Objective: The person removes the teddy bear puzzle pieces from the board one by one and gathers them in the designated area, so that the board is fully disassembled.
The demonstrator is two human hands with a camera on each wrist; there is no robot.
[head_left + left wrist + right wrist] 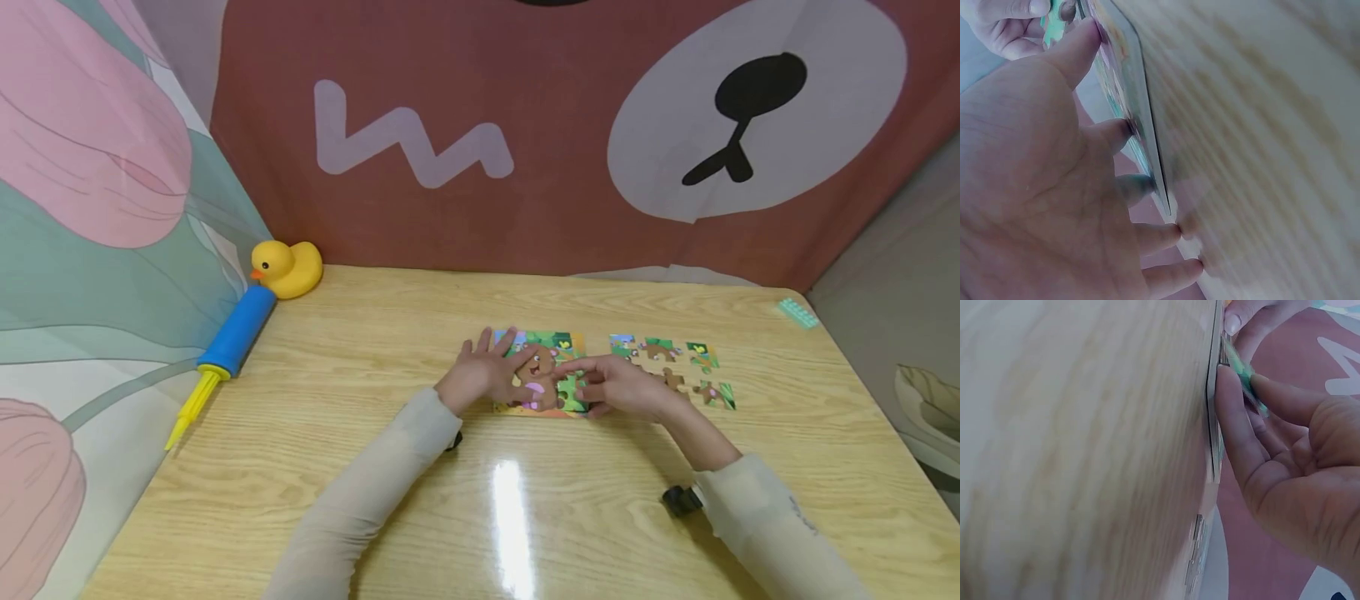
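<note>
A puzzle board (536,412) showing a brown bear on a green background lies on the table between the two hands. My left hand (483,372) is spread over its left side, with the thumb and some fingertips on the board and other fingertips on the table in the left wrist view. My right hand (626,387) pinches a green puzzle piece (1242,370) between thumb and fingers at the board's right side. In the right wrist view the piece is tilted, close over the board. Several loose puzzle pieces (715,395) lie to the right, partly hidden behind the right hand.
At the table's (420,508) back left sits a yellow rubber duck (296,271), touching a blue and yellow hand pump (238,329) along the left edge. A mint toy brick (797,313) lies in the back right corner. Printed cloth (555,208) hangs behind the table.
</note>
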